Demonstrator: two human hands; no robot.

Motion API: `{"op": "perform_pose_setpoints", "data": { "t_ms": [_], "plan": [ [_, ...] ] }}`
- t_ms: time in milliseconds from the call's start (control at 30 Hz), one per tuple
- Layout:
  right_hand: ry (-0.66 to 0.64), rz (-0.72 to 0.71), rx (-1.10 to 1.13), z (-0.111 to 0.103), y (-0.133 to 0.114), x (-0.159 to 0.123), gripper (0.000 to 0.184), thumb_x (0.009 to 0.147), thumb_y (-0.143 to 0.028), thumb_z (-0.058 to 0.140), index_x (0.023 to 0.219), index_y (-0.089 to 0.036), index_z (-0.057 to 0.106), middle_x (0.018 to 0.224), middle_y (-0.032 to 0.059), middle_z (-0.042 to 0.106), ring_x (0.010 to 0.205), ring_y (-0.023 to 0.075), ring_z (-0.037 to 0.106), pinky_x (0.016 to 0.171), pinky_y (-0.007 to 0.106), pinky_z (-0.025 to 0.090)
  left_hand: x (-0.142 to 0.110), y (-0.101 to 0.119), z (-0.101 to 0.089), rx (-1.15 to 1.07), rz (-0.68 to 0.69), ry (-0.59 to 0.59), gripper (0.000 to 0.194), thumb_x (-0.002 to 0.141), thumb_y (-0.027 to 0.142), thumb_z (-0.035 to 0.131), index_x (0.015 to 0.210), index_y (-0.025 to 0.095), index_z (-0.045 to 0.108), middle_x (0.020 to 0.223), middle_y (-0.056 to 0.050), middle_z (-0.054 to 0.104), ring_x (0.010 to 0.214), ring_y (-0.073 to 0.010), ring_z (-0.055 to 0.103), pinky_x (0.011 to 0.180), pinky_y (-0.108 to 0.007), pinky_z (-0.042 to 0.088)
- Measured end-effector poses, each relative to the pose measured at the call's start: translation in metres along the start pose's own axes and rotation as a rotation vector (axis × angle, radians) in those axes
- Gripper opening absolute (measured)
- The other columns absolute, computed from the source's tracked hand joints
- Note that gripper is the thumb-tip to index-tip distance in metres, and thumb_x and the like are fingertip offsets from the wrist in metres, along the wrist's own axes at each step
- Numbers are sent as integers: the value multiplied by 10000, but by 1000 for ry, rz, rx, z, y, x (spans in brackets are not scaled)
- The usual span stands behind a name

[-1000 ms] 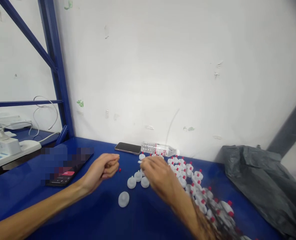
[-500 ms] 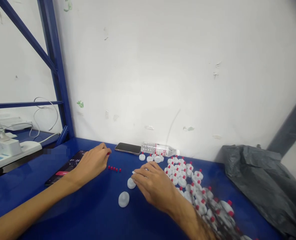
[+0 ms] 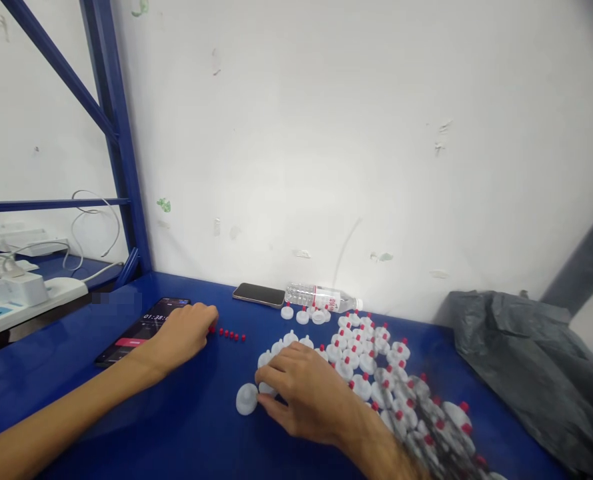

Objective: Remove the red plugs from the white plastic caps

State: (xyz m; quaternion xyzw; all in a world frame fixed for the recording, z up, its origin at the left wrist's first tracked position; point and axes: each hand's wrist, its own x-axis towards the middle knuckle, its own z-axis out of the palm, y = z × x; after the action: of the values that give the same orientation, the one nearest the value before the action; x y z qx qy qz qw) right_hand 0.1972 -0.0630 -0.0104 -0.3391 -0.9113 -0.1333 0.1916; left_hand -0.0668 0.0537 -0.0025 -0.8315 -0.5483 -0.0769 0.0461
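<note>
My left hand is closed in a pinch, with a small red cap at its fingertips. Just right of those fingertips, a short row of loose small red caps lies on the blue table. My right hand curls over white domed lids with nozzles, its thumb and forefinger closed round one lid that is mostly hidden. Close to the thumb sits a separate white lid. Several uncapped lids stand behind the right hand's fingers.
Many white lids with red tips spread across the right side. A plastic bottle and a dark-screened phone lie by the wall. Another phone showing a timer is beneath the left forearm. A grey plastic bag rests at right.
My left hand has come down to the left end of the red cap row. My right hand has shifted nearer and closed on a lid, uncovering lids behind it.
</note>
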Motion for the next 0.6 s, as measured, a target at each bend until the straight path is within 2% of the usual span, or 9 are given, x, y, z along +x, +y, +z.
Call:
{"op": "perform_pose_setpoints", "data": {
  "t_ms": [200,333,500,600],
  "plan": [
    [-21,34,24,-4,-1,0,83,939,-317,622,939,-245,581,844,-40,683,753,158,623,743,320,431,1,3,-2,39,12,-42,244,889,85,466,930,180,687,925,-114,699,873,-285,634,733,-362,415],
    [6,44,-8,-4,1,2,115,1010,-306,506,955,-236,579,828,-30,685,754,160,627,747,331,413,-2,8,-4,34,34,-47,260,902,90,460,967,176,696,972,-122,710,890,-299,643,711,-351,391],
    [74,34,-142,-2,9,2,195,1015,-220,467,834,-238,536,742,-38,641,681,151,583,759,348,400,-11,20,-7,32,66,4,294,934,68,426,964,173,699,974,-100,721,891,-284,654,695,-327,329],
    [122,46,-151,-1,15,0,185,1008,-204,483,833,-234,536,744,-37,646,690,149,586,784,348,400,-16,25,-10,36,78,41,314,934,39,414,973,165,699,964,-83,721,896,-263,654,693,-314,303]
  ]
}}
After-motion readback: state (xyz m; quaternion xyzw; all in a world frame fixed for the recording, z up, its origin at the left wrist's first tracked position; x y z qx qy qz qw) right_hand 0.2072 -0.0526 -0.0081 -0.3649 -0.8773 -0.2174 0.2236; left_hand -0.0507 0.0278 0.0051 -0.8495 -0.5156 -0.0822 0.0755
